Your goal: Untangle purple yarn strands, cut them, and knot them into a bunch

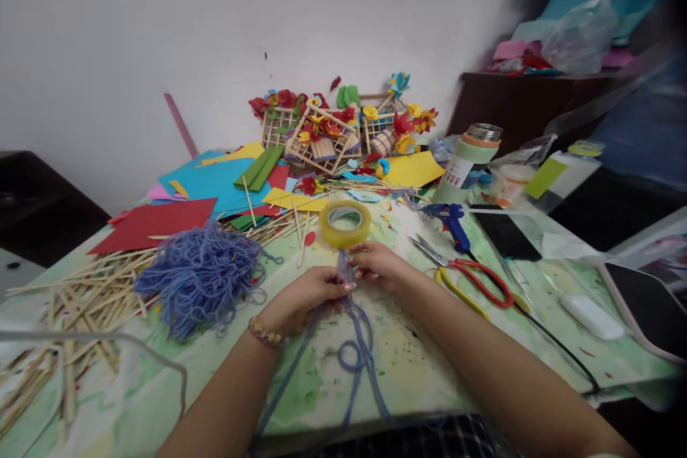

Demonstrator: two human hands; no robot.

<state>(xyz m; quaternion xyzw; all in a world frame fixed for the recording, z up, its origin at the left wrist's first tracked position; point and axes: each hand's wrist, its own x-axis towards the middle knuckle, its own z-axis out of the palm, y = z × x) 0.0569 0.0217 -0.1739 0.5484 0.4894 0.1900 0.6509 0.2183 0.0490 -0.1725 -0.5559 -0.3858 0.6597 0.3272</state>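
My left hand and my right hand meet at the table's middle, both pinched on strands of blue-purple yarn. The strands run from my fingers up to a roll of yellow tape just beyond them. From my hands the yarn loops back toward me over the table edge. A big loose heap of the same yarn lies left of my left hand. A bead bracelet sits on my left wrist.
Wooden sticks cover the left side. Coloured paper sheets and stick frames with paper flowers fill the back. Right of my hands lie scissors, a blue glue gun, a green cup and a phone.
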